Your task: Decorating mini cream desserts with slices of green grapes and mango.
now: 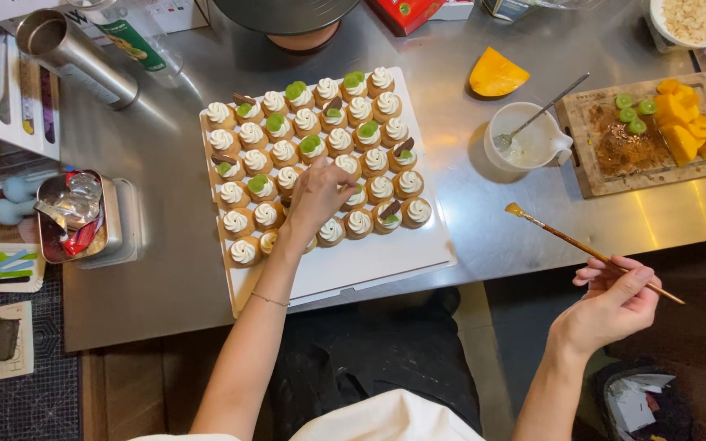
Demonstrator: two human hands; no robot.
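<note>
The white board (386,257) lying on the steel table (165,245) serves as the landmark: it carries rows of small cream-topped tartlets (369,155), some already bearing a green slice or a brown chocolate piece. The left hand (318,198) rests over the near-middle of the board, fingers curled downward and pinched together at a tartlet beneath them; whether they grip a garnish or only touch the pastry cannot be told, since the hand hides its own fingertips. The right hand (614,302) hovers well off the board's right edge, beyond the table's front, closed in a light pencil grip on a thin wooden brush (590,251). The brush's long axis runs diagonally, its bristle tip pointing up and left toward the board, yet still well apart from any tartlet. So the left hand is far nearer the pastries. A white jug with a spoon (529,139) stands right of the board.
</note>
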